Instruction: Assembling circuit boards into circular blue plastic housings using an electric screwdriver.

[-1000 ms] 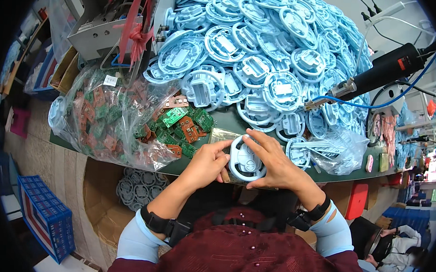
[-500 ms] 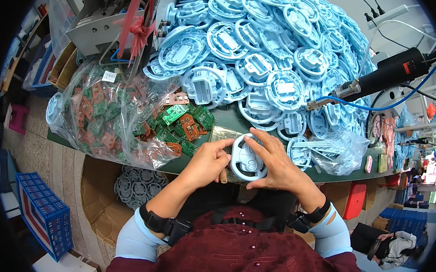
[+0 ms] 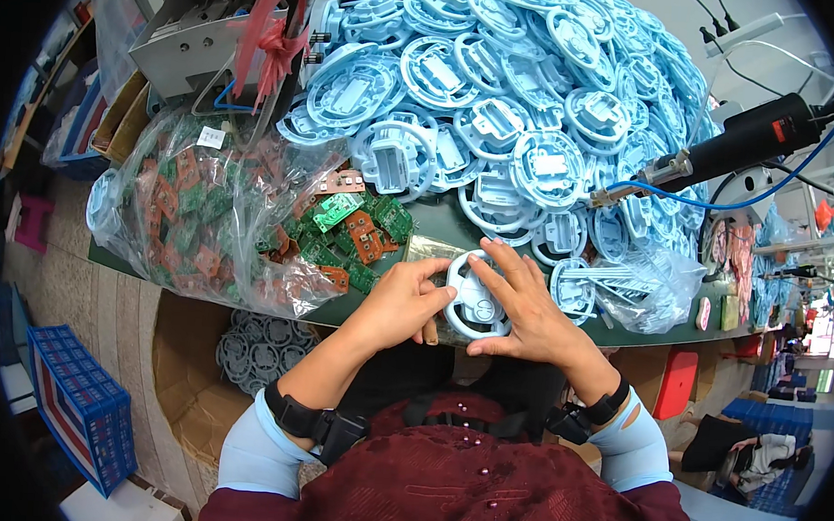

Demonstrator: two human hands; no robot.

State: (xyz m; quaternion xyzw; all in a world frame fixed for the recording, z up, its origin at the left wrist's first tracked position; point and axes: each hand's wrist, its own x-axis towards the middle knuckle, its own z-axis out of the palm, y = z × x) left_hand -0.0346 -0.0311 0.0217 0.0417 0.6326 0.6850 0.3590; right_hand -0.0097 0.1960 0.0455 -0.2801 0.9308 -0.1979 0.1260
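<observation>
At the table's front edge, between my two hands, is a light-blue plastic toy steering wheel (image 3: 479,308). My left hand (image 3: 398,302) pinches its left rim with thumb and forefinger. My right hand (image 3: 533,309) is wrapped round the right side, fingers over the far rim and thumb at the near rim. Just beyond the wheel lies a flat clear-and-yellowish piece (image 3: 429,251), partly covered. A heap of similar light-blue wheel parts (image 3: 546,168) rises behind my hands. Loose green and brown circuit boards (image 3: 364,239) lie beyond my left hand.
A clear plastic bag (image 3: 206,235) of circuit boards fills the left. A black power screwdriver (image 3: 758,142) reaches in from the right. Beside the heap is a bag of thin pale parts (image 3: 656,290). Below stand a cardboard box (image 3: 180,380) of wheels and a red stool (image 3: 677,383).
My left thumb has moved onto the wheel's left rim. The wheel and both hands have shifted slightly. At the far right, another person has moved a little.
</observation>
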